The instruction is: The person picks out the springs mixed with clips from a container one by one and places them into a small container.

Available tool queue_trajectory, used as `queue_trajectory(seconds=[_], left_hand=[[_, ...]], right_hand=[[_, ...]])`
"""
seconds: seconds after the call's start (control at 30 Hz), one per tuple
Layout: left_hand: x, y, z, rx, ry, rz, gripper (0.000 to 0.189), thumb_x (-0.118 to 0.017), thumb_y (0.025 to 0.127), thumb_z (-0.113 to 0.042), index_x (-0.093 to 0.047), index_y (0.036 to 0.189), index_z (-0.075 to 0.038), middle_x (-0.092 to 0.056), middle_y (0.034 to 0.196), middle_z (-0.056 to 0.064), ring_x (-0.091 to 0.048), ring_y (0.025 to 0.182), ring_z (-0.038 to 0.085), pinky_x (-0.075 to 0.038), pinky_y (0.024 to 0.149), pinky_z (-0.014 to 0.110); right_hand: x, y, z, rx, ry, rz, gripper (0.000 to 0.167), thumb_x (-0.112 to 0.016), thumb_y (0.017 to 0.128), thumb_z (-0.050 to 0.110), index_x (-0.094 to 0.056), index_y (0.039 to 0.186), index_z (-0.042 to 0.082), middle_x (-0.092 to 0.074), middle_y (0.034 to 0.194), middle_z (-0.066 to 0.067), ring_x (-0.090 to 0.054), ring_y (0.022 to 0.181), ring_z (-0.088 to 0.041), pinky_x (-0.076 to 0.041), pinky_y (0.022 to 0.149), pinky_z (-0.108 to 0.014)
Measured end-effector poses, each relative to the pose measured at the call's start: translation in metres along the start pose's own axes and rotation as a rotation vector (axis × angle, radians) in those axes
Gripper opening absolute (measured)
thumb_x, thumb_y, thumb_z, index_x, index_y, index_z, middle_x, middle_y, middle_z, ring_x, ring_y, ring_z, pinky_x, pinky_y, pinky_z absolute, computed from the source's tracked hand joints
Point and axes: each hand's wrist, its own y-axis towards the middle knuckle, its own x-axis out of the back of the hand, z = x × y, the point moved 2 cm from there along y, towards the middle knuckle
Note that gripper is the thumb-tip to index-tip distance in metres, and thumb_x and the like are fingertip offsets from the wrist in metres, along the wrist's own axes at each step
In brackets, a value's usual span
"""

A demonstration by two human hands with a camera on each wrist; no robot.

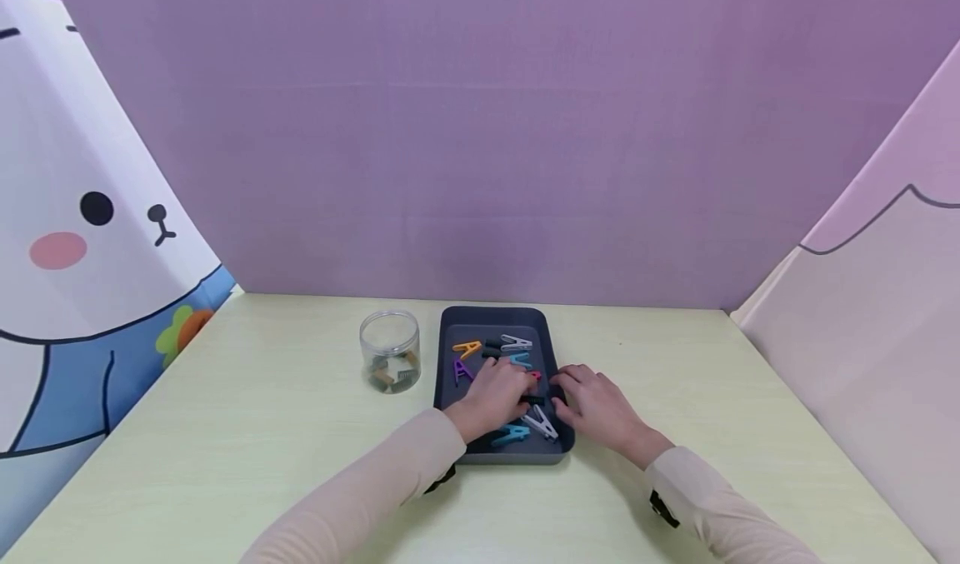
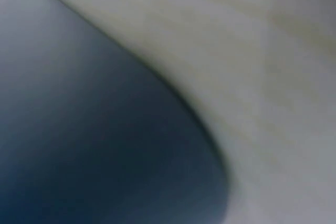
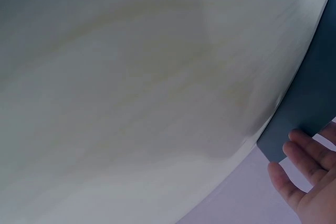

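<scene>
A dark grey tray [image 1: 495, 316] holds several plastic clips: a yellow clip [image 1: 467, 348], a purple clip [image 1: 462, 371], grey clips, blue clips [image 1: 512, 434], dark ones and a bit of red. My left hand [image 1: 491, 397] reaches over the tray's middle, beside a dark clip [image 1: 533, 400] and a light grey clip [image 1: 540, 422]. Its fingertips are partly hidden, so a grip cannot be made out. At the tray's right rim is my right hand [image 1: 596, 406], fingers loosely bent; the right wrist view has these fingers [image 3: 302, 156] by the tray's outer wall [image 3: 304, 98].
Left of the tray stands a clear round jar [image 1: 390, 352] with brown and greyish pieces in its lower part. Both stand on a pale wooden table [image 1: 285, 431]. A purple cloth backdrop [image 1: 480, 131] rises behind, with printed cloth at the sides.
</scene>
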Motion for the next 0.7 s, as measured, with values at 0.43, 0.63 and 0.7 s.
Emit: queue_trajectory(seconds=[0.43, 0.63, 0.7], left_hand=[[0.0011, -0.0004, -0.0004, -0.001, 0.004, -0.008, 0.015, -0.069, 0.080, -0.027, -0.069, 0.095, -0.025, -0.068, 0.096, -0.009, -0.054, 0.088, 0.016, -0.040, 0.075, 0.034], [0.0027, -0.0019, -0.0006, -0.003, -0.007, -0.018, 0.014, -0.069, 0.080, -0.025, -0.069, 0.094, -0.025, -0.068, 0.096, -0.010, -0.052, 0.085, 0.015, -0.036, 0.071, 0.031], [0.0042, -0.0029, -0.0005, -0.002, -0.005, -0.025, 0.014, -0.069, 0.080, -0.025, -0.070, 0.095, -0.026, -0.068, 0.097, -0.010, -0.052, 0.085, 0.015, -0.036, 0.071, 0.030]], right_hand=[[0.0000, -0.0007, 0.0000, 0.010, 0.009, -0.016, 0.026, -0.062, 0.083, 0.026, -0.064, 0.103, 0.010, -0.061, 0.109, -0.005, -0.056, 0.102, -0.019, -0.049, 0.077, -0.039], [-0.0003, -0.0009, -0.0003, 0.017, 0.008, -0.019, 0.026, -0.062, 0.083, 0.026, -0.064, 0.103, 0.009, -0.061, 0.109, -0.006, -0.056, 0.102, -0.020, -0.049, 0.076, -0.039], [0.0000, -0.0009, -0.0004, 0.018, 0.010, -0.020, 0.026, -0.063, 0.082, 0.026, -0.064, 0.103, 0.010, -0.061, 0.108, -0.006, -0.056, 0.101, -0.020, -0.049, 0.076, -0.039]])
